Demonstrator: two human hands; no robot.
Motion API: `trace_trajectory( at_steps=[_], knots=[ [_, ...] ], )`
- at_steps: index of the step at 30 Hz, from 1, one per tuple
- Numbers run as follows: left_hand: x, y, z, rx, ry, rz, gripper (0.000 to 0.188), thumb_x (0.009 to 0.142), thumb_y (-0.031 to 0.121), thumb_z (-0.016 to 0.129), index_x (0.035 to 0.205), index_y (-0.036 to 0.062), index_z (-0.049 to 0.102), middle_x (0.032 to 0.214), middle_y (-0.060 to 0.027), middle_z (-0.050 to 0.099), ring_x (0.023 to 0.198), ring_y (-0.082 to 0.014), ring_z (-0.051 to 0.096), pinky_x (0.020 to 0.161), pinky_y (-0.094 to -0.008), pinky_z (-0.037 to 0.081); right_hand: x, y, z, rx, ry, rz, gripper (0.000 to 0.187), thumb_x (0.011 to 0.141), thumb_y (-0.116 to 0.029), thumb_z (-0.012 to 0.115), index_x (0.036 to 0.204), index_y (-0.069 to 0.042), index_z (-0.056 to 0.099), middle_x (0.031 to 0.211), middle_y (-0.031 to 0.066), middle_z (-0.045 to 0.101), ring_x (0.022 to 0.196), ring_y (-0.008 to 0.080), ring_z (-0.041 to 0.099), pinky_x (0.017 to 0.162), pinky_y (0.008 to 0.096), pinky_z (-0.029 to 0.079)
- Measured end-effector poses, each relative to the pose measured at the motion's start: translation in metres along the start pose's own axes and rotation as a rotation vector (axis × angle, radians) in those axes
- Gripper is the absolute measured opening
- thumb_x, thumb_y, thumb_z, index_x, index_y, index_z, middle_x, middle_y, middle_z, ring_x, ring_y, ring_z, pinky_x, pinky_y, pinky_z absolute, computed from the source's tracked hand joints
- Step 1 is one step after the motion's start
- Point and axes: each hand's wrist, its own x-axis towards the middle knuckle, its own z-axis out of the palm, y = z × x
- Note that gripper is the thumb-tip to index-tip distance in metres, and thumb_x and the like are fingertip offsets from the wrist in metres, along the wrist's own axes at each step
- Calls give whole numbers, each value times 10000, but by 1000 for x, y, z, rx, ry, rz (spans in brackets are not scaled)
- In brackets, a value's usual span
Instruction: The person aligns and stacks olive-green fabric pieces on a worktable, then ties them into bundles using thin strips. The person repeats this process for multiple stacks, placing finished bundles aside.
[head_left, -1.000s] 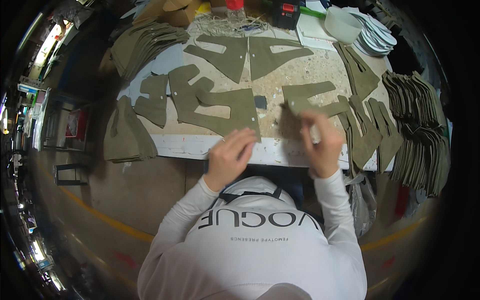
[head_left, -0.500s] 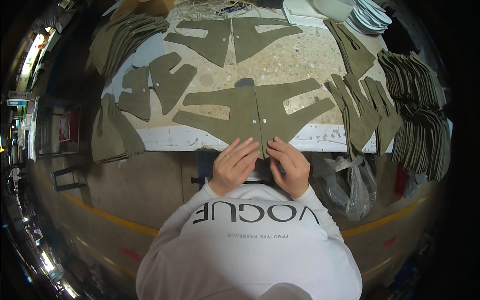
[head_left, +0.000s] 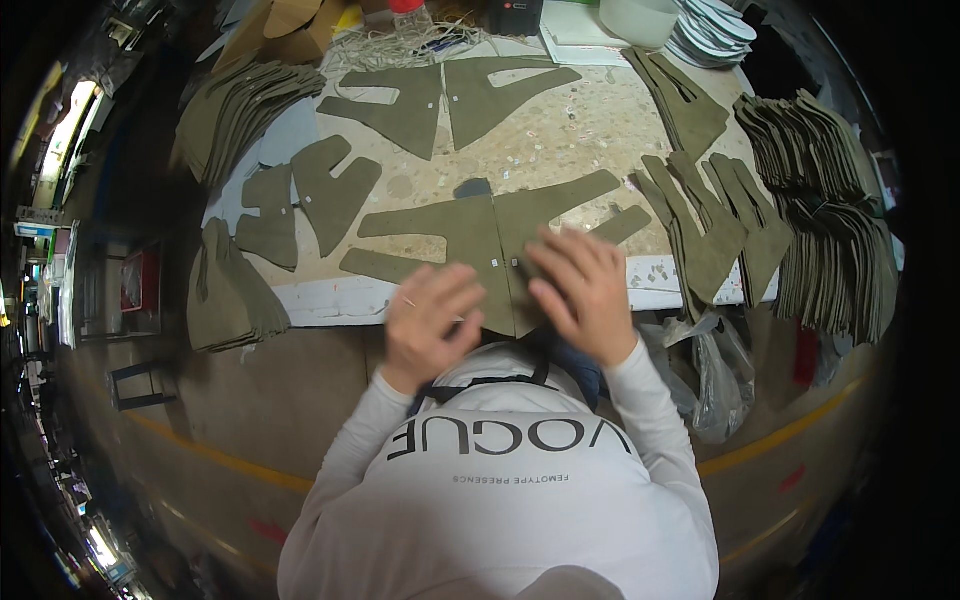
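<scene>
Leftmost, a hanging stack of olive pieces [head_left: 228,295] is draping over the worktable [head_left: 560,140] edge. Next, the left hand [head_left: 428,322] is hovering, fingers apparently loose and holding nothing, beside the joined olive fabric panel [head_left: 480,235], whose long axis is running left to right. The right hand [head_left: 582,290] is pressing flat, open-fingered, on its near edge.
</scene>
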Motion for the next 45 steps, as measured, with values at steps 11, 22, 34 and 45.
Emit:
trace_trajectory(
  at_steps=[11, 22, 34, 45],
  knots=[
    [35, -105, -70, 460, 65, -433, 190, 787, 174, 752, 917, 55, 680, 856, -73, 648, 737, -218, 626, 680, -339, 501, 20, 31, 22, -225, -247, 110, 618, 934, -464, 533, 1474, -189, 412, 1583, 119, 260, 1445, 389, 228, 1131, 606, 184],
    [34, -124, -73, 290, -2, -539, 143, 783, 99, 715, 908, 31, 703, 837, -78, 683, 708, -191, 661, 660, -297, 518, 22, 20, 8, 169, 63, 160, 323, 896, -124, 635, 1216, -90, 657, 1277, 129, 578, 1302, 384, 434, 1064, 462, 357],
    [33, -64, -68, -20, 110, -654, 177, 832, 144, 723, 918, -6, 684, 860, -123, 694, 759, -223, 682, 685, -311, 533, 46, -24, 50, 916, -85, 467, 747, 975, -67, 541, 1570, -186, 106, 1026, 129, 651, 793, 139, 645, 690, 266, 546],
    [8, -107, -99, 678, 230, -702, 156, 779, 146, 733, 888, 44, 687, 812, -125, 694, 739, -301, 694, 650, -383, 537, 54, -34, 31, 832, 91, 394, 547, 877, 56, 582, 1404, -67, 502, 820, 1, 529, 725, 76, 456, 702, 194, 397]
  ],
)
